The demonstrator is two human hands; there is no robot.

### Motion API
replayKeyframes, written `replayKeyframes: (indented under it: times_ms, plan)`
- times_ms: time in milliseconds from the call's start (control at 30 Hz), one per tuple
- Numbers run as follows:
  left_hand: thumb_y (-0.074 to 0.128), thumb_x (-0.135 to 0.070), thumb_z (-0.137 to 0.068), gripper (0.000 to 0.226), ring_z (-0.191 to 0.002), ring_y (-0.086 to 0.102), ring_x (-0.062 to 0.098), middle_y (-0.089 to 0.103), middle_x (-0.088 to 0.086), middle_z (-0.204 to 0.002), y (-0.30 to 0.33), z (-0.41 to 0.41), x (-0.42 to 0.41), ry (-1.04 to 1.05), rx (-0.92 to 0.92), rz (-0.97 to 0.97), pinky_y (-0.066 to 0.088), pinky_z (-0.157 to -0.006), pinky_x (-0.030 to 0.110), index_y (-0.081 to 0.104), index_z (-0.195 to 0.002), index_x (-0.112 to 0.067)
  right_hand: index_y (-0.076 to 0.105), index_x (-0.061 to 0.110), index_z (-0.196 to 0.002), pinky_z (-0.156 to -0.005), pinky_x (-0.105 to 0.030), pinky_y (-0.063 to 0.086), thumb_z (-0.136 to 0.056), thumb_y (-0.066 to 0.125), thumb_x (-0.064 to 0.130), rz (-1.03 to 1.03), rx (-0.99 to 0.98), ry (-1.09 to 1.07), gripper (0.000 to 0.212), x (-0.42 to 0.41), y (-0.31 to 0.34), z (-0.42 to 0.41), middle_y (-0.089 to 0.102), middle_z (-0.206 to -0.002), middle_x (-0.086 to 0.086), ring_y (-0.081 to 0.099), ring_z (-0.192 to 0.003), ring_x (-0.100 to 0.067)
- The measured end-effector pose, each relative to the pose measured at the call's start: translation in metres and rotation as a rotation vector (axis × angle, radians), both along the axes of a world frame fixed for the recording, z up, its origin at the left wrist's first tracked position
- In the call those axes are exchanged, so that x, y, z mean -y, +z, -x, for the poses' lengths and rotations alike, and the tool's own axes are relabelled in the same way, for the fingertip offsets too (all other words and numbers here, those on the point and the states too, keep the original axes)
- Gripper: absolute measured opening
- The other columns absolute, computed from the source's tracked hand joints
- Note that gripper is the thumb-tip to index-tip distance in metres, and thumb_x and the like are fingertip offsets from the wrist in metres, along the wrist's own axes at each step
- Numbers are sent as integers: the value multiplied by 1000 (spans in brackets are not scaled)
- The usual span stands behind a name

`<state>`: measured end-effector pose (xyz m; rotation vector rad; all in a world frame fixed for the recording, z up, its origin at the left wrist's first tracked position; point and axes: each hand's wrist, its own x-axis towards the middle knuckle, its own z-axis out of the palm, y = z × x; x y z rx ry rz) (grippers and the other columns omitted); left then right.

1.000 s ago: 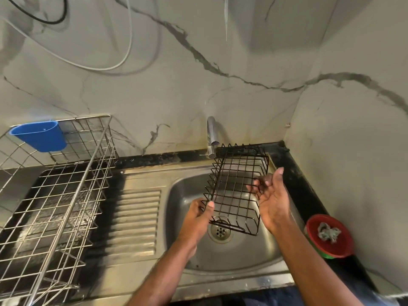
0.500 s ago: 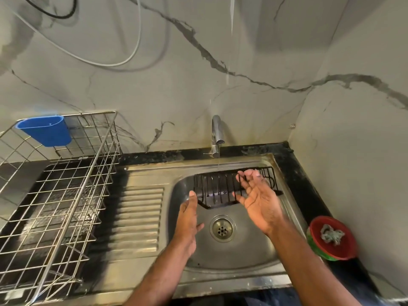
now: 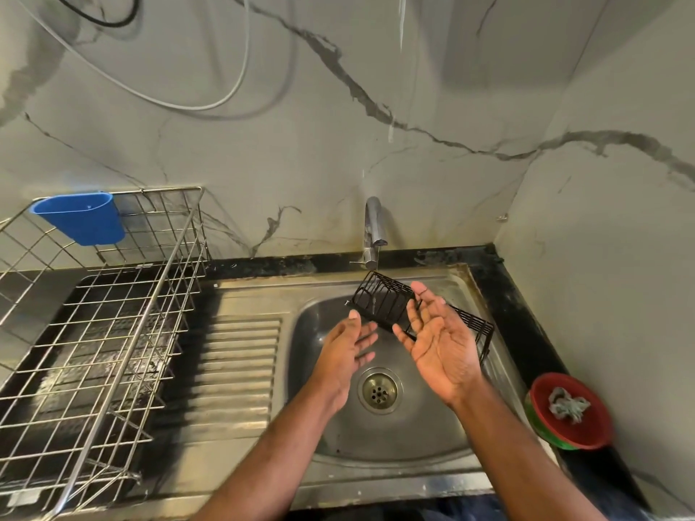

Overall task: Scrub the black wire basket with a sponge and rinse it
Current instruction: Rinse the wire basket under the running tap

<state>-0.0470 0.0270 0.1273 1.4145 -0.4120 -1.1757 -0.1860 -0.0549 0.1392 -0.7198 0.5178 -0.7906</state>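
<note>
Now it looks like the rinse: the black wire basket [image 3: 383, 300] lies tilted at the back of the sink [image 3: 406, 434], under the tap [image 3: 372, 229]. Both the left hand [image 3: 344, 349] and right hand [image 3: 438, 342] hover before it, fingers spread, holding nothing. Next, I'd guess, comes regripping it. Right of the sink, a red bowl [image 3: 586, 434] holds a grey scrubber [image 3: 568, 404].

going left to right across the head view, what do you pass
blue cup → wire dish rack → ribbed drainboard → left hand → right hand → red bowl
</note>
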Motion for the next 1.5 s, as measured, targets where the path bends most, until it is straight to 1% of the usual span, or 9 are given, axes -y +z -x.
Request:
replayKeyframes:
  times_ms: [167,300,400,633,833,1067,1233,1333,1500]
  plan:
    - [43,-45,-104,47,-114,69,22,73,8,-120,-3,-2,23,0,-111,-16,54,-93,41,59,-130,-9,53,27,-145,-122,-49,19,-99,38,47,-49,24,0,52,0,2,-2,42,-156,7,28,-149,-12]
    - [42,-27,-108,32,-108,71,28,76,10,-113,0,-7,37,29,-194,-12,54,-94,47,58,-128,-8,51,25,-146,-123,-49,17,-102,34,50,-100,41,-5,53,0,4,-2,43,-156,1,27,-150,-16]
    - [41,-14,-107,21,-96,75,29,77,14,-103,2,-8,46,59,-264,-13,58,-83,44,57,-120,-11,53,26,-145,-124,-50,15,-102,36,53,-116,30,-13,54,-2,8,-2,41,-157,-3,26,-151,-20]
    - [37,-21,-109,23,-64,71,15,75,5,-83,11,-7,63,105,-199,-44,56,-54,31,60,-114,-19,47,24,-149,-121,-51,24,-101,36,59,-145,52,4,60,-4,15,1,53,-148,-8,42,-143,-28]
    - [37,-24,-109,25,-60,69,11,72,4,-85,22,-3,82,40,-114,-55,57,-51,29,62,-113,-22,38,27,-151,-120,-50,28,-99,43,56,-153,69,-53,59,1,20,8,59,-142,-12,52,-136,-30]
    - [36,-25,-110,21,-60,73,17,72,10,-90,13,0,86,14,-92,-102,63,-57,38,55,-116,-17,47,14,-138,-108,-44,46,-97,57,39,-35,-176,-95,49,6,28,26,64,-131,-19,63,-121,-31]
    - [35,-25,-110,24,-61,73,19,72,12,-91,12,-2,84,29,-37,-107,58,-49,30,55,-118,-15,59,21,-131,-104,-38,49,-97,64,26,344,-838,-211,35,10,17,23,66,-120,8,63,-113,-11]
    - [37,-25,-110,26,-57,73,17,74,12,-85,15,-7,84,58,-38,-99,50,-41,24,58,-119,-13,62,22,-129,-99,-32,49,-98,61,33,567,-1151,-183,33,14,1,27,67,-125,5,62,-116,-12]
    - [41,-23,-109,24,-50,67,13,75,14,-82,23,-14,87,75,-79,-93,46,-38,23,63,-111,-13,57,24,-131,-96,-39,41,-99,41,61,287,-1094,80,52,11,-5,27,60,-125,1,53,-112,-15]
